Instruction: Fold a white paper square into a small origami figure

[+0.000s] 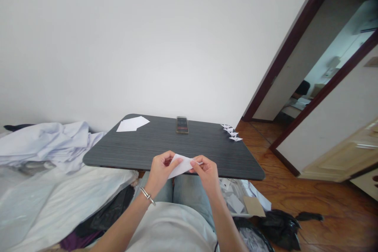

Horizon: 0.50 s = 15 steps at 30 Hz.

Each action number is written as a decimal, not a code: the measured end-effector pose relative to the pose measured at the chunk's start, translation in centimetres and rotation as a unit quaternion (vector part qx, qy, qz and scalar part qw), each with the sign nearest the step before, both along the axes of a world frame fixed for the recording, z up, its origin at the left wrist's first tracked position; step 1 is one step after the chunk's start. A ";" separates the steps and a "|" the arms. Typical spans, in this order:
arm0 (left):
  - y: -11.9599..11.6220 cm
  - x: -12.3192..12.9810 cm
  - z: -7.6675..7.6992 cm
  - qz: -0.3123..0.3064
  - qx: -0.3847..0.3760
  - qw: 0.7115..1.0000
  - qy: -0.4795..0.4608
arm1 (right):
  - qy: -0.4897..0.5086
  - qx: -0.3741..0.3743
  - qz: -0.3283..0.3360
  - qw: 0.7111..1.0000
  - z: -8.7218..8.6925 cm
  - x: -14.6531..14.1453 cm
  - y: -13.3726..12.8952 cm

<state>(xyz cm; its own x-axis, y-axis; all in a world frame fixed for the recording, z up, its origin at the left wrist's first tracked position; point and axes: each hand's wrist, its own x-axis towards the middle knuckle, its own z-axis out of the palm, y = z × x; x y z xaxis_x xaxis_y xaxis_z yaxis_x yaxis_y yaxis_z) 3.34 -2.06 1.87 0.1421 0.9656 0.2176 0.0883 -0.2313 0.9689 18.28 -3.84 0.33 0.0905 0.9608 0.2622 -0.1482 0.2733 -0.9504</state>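
A folded piece of white paper is held up at the front edge of the dark table. My left hand pinches its left side between thumb and fingers. The right side of the paper is pinched by my right hand. Both hands are close together, with the paper spanning them. Several small folded white paper figures stand in a row at the table's right back. White paper sheets lie overlapping at the left back.
The dark table stands against a white wall. A phone-like object is at its back middle. White cloth is heaped on the left. Below right are a box with papers and black bags; a doorway lies beyond.
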 end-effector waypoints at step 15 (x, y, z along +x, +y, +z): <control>-0.2 0.1 -0.1 -0.030 0.052 0.993 0.102 | -0.008 -0.006 -0.034 0.999 -0.8 0.1 0.5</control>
<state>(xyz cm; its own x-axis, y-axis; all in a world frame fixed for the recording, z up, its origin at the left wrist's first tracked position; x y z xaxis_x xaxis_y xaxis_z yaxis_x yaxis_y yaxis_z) 3.47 -2.28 1.74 0.2505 0.9280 0.2757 0.2634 -0.3394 0.9030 18.33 -3.35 -0.43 0.1516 0.9555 0.2532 -0.1147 0.2715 -0.9556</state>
